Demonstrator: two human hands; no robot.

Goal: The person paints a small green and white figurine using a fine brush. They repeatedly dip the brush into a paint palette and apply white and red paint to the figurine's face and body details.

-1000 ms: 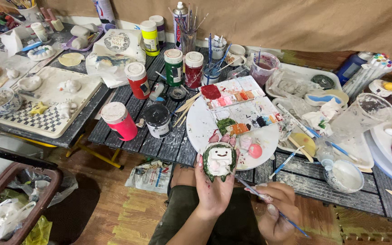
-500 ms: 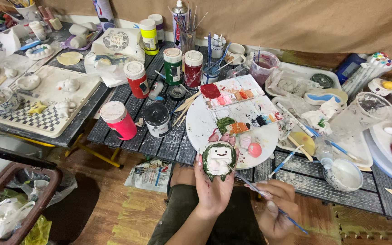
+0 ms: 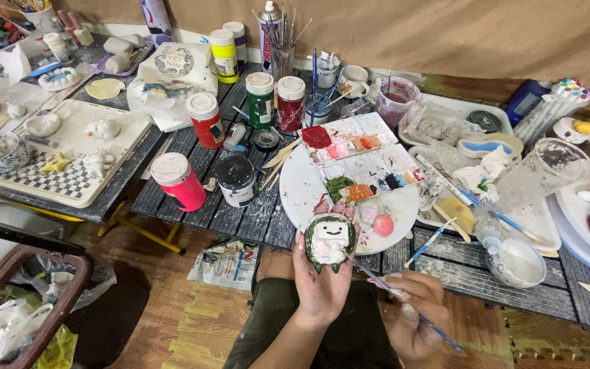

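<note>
At the far left edge of the counter [image 3: 240, 219] a pale tray [image 3: 69, 160] carries small unpainted clay pieces on a checked part. Going right, paint jars stand near the front edge: a pink jar [image 3: 179, 181] with a white lid, then a black jar [image 3: 236, 180], and behind them a red jar [image 3: 206, 120], a green jar [image 3: 260, 100] and a dark red jar [image 3: 290, 103].

The left hand [image 3: 322, 287] is raised just in front of the counter's front edge, fingers closed around a small clay figurine [image 3: 329, 240], green with a white square face. It sits upright in the palm, fingertips showing above its top. The figurine is probably light, stiff and fragile, and the green paint may be wet, so it is better to hold it at the back and sides, as now, not on the painted face.

Behind it lies a round white palette plate [image 3: 308, 191] with paint blobs. To the right, the right hand [image 3: 414, 314] pinches a thin paintbrush [image 3: 411, 311] with a blue handle, its tip pointing toward the figurine. Near the right front edge stands a small white bowl [image 3: 519, 262].
</note>
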